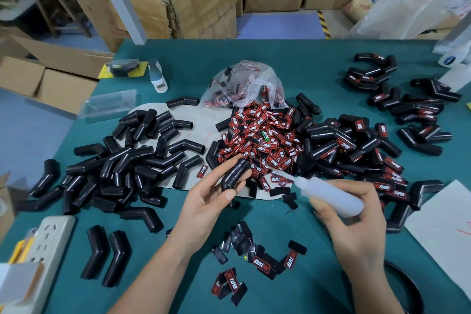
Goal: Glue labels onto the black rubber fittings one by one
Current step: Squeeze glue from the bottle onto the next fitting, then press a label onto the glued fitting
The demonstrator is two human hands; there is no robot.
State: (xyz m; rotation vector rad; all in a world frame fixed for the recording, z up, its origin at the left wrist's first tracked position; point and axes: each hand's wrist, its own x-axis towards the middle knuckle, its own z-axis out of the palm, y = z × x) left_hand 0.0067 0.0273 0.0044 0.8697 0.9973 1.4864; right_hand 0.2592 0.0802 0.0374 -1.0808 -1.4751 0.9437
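Note:
My left hand (211, 196) holds one bent black rubber fitting (233, 173) between fingers and thumb, above the table's middle. My right hand (354, 222) grips a translucent white glue bottle (328, 195), its thin nozzle pointing left toward the fitting with a small gap between them. A heap of red and black labels (265, 140) lies just behind the hands. Unlabelled fittings (127, 160) are piled at the left, labelled fittings (369, 150) at the right.
Loose labels (254, 260) lie on the green table (254, 64) near me. A clear plastic bag (244, 84) sits behind the label heap. A white power strip (48, 245) is at the lower left, white card (443, 224) at the right, cardboard boxes (193, 0) beyond the table.

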